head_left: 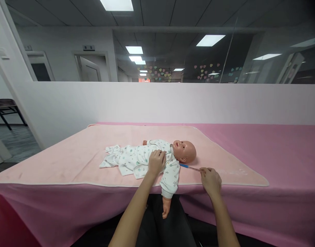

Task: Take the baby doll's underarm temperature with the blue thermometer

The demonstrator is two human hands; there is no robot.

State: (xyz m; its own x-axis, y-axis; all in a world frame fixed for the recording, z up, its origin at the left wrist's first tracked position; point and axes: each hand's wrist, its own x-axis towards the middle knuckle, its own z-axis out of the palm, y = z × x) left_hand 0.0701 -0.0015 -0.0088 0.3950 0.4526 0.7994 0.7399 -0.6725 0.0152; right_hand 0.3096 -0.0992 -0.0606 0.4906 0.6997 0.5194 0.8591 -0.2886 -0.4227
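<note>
Ideally, the stick (189, 167), pinched in the right hand (211, 180), is kept steady beside the doll (140, 156) on the mat (70, 154); whether anything is gripped by the half-curled left hand (156, 163) cannot be told.

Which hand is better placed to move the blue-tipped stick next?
Probably the right hand: it holds the blue-tipped stick by one end, while the left hand rests on the clothed doll.

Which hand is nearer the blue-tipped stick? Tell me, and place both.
Right. The right hand holds the blue-tipped stick opposite its blue end. The left hand is on the chest of the doll, apart from the stick.
</note>
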